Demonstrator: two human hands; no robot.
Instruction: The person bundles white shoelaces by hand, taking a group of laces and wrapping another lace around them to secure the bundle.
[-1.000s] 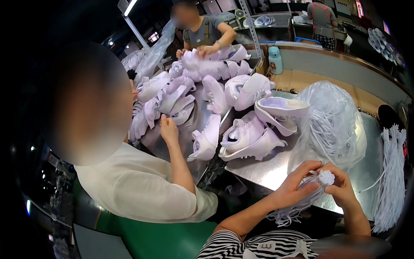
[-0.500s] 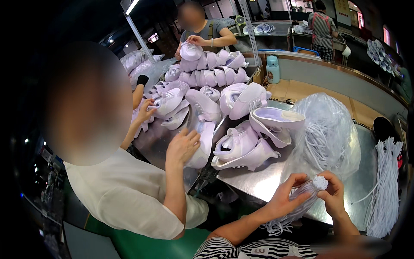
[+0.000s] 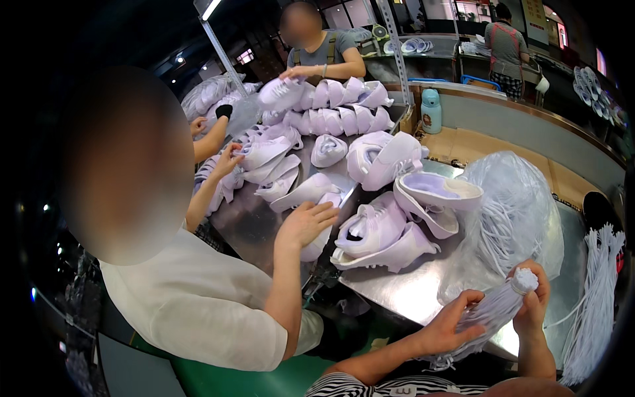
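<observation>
In the head view's lower right, our left hand (image 3: 447,329) curls half-open around a white lace bundle (image 3: 497,309); our right hand (image 3: 534,301) pinches its tied end. A marked patch (image 3: 402,391) labels our striped shirt (image 3: 349,384); steel table (image 3: 397,292), green floor (image 3: 231,378).

- Head-worn left fisheye, looking down and forward over the metal table (image 3: 383,294).
- Close by, lower right: the wearer's left hand (image 3: 453,325) and right hand (image 3: 534,299).
- Farther off, higher up: a grey partition (image 3: 522,114).

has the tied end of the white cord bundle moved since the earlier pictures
Yes, judged against the light-blue bottle, the tied end has shifted to the right.
</observation>
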